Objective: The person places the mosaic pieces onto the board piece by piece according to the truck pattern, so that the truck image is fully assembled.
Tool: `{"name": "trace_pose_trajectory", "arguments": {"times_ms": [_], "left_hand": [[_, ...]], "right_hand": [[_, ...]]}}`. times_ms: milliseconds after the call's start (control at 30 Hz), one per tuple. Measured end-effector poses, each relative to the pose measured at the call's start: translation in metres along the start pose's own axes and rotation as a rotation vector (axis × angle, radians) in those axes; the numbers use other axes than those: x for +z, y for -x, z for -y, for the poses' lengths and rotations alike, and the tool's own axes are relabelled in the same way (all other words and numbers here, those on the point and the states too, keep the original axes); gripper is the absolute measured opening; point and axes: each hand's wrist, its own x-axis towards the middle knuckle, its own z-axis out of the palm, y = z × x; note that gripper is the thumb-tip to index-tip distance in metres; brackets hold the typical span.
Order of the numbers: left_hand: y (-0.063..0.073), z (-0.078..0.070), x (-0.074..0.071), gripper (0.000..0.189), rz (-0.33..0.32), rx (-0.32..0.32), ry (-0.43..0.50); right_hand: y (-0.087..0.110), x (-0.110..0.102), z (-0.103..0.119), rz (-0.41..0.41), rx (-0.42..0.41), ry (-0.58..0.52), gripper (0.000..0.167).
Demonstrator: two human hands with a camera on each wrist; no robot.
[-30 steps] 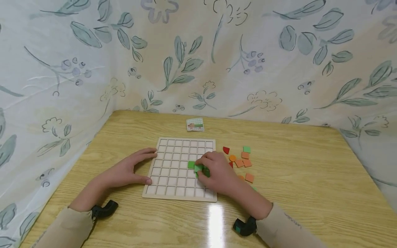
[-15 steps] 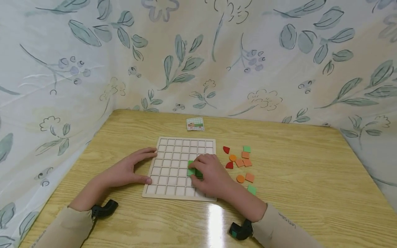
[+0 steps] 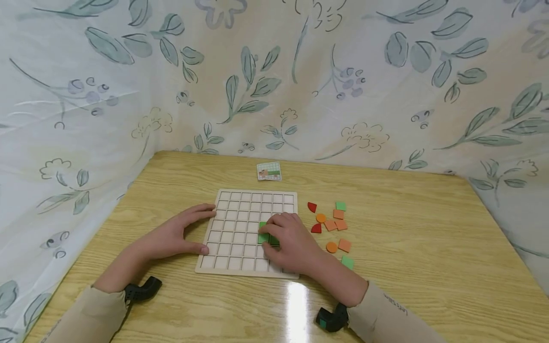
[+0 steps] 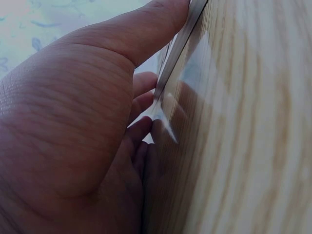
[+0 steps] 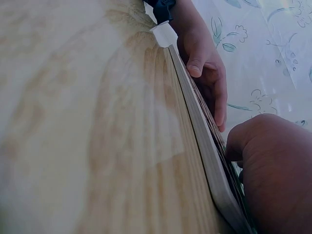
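In the head view, a pale wooden grid board lies on the table. My left hand rests along its left side, thumb and fingertips touching the rim, fingers loosely spread. Over the right half of the grid, my right hand pinches a light green square tile between thumb and fingers, down at a cell. A brighter green tile lies just beyond it. Dark green tiles show partly under the right hand; the cells beneath the palm are hidden. The left wrist view shows the left thumb at the board's edge.
Right of the board lie loose pieces: red quarter-circles, orange discs, several orange squares and light green squares. A small picture card lies behind the board. Patterned cloth hangs along the table's back and left.
My right hand has moved slightly left with the light green tile and lowered it to a cell below the brighter green tile. The left hand has stayed at the board's edge.
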Motion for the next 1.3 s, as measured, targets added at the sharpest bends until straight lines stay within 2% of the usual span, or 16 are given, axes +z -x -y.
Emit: {"name": "trace_pose_trajectory", "arguments": {"times_ms": [367,667,1067,1300], "left_hand": [[-0.001,0.001,-0.001,0.092,0.0,0.001,0.001],[-0.002,0.002,-0.004,0.092,0.005,0.005,0.01],[-0.006,0.003,-0.009,0.093,0.021,0.0,0.011],[-0.009,0.006,-0.013,0.093,0.027,0.002,0.019]], "right_hand": [[0.0,0.0,-0.001,-0.001,0.003,-0.002,0.017],[0.003,-0.004,-0.002,-0.044,-0.004,-0.026,0.016],[0.009,-0.02,-0.018,-0.073,0.052,0.035,0.018],[0.014,-0.034,-0.034,-0.081,0.119,0.025,0.018]]}}
